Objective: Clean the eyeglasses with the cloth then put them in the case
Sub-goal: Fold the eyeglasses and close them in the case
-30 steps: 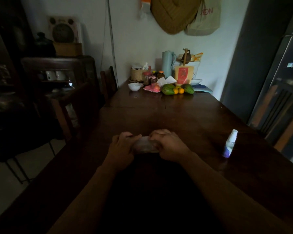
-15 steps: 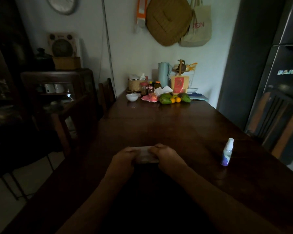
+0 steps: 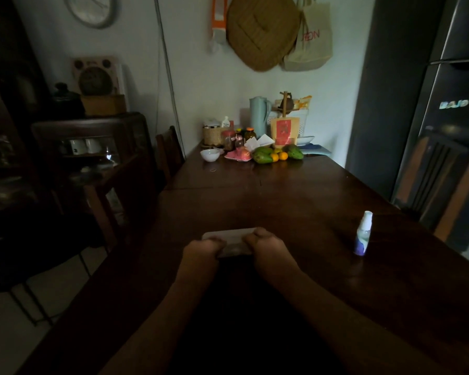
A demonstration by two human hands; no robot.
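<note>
Holding the case (image 3: 229,235) at both ends: left hand (image 3: 201,253) and right hand (image 3: 271,250), each grip curled round a short end, fingers tucked over the near edge. The case sits flat on the tabletop (image 3: 282,207), well left of the spray bottle (image 3: 363,234) and roughly level with it.

Progress, my read only:
- No eyeglasses and no cloth in sight anywhere left or right of the bottle.
- That fits two states: glasses not yet taken out, so cleaning is all still to do, or glasses already packed away and only the closing left. I can't pick between them.
- The bottle stands upright with its cap on, and neither hand is near it.

Hard to make out:
- The room is very dim and the near end of the tabletop is almost black.
- The case shows a pale slab on the far side and a darker band between the hands. That could be a lid cracked open, or just shading.
- Knuckles cover both ends of the case, so any hinge or latch is hidden.
- The contents of the case are not visible.
- Fingertips are hidden under the case edge.
</note>
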